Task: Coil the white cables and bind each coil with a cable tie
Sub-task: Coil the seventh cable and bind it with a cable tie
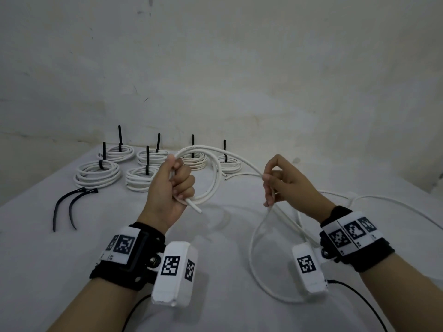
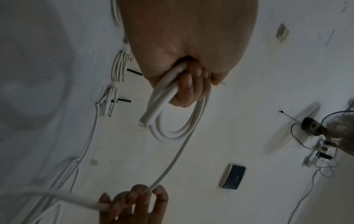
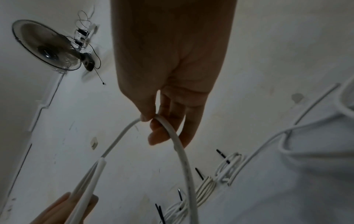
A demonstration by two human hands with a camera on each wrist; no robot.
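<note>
My left hand (image 1: 176, 185) is raised over the table and grips a small coil of white cable (image 1: 213, 183), with the cable's cut end (image 1: 195, 208) sticking out below the fist. The left wrist view shows the same loops (image 2: 172, 133) passing through the curled fingers (image 2: 188, 91). From the coil the cable runs right to my right hand (image 1: 269, 185), which pinches it between thumb and fingers (image 3: 159, 133). Past that hand the cable (image 1: 254, 259) drops in a long slack loop onto the table. Two loose black cable ties (image 1: 69, 207) lie at the left.
Several finished white coils (image 1: 97, 173), each bound with an upright black tie, stand in rows at the back of the white table (image 1: 48, 259). More loose cable (image 1: 383, 200) trails off to the right. A pale wall (image 1: 239, 68) rises behind the table.
</note>
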